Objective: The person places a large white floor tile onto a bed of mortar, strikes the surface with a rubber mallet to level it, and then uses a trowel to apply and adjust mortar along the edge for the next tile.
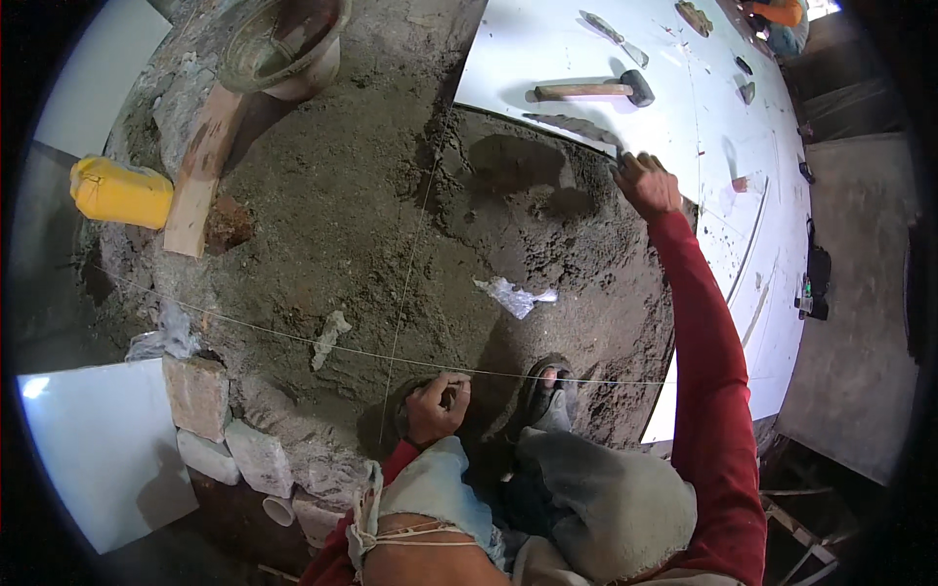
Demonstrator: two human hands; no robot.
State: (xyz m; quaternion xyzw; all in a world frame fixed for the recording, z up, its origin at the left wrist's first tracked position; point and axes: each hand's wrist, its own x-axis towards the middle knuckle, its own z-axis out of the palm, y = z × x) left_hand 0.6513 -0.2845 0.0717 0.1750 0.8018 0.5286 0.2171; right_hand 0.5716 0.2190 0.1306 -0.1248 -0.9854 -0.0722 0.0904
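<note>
My right hand (pixel 648 184) reaches forward to the edge of the white tiles (pixel 703 127), its fingers closed round the handle end of a trowel (pixel 575 125). The mortar-smeared blade points left along the tile edge, above the wet grey mortar (pixel 518 161). Low in front of me, my left hand (pixel 438 408) is beside my knee with its fingers curled together. Whether anything is in them cannot be seen. A taut thin string (pixel 322 340) passes close to that hand. A rubber mallet (pixel 591 91) with a wooden handle lies on the tiles.
Another trowel (pixel 616 37) lies farther back on the tiles. At left are a wooden plank (pixel 203 171), a yellow jerrycan (pixel 122 192) and a mortar-caked bucket (pixel 303 73). Crumpled clear plastic (pixel 516 296) lies on the mortar bed. Bricks (pixel 197 396) border the near left. A person (pixel 785 21) is far right.
</note>
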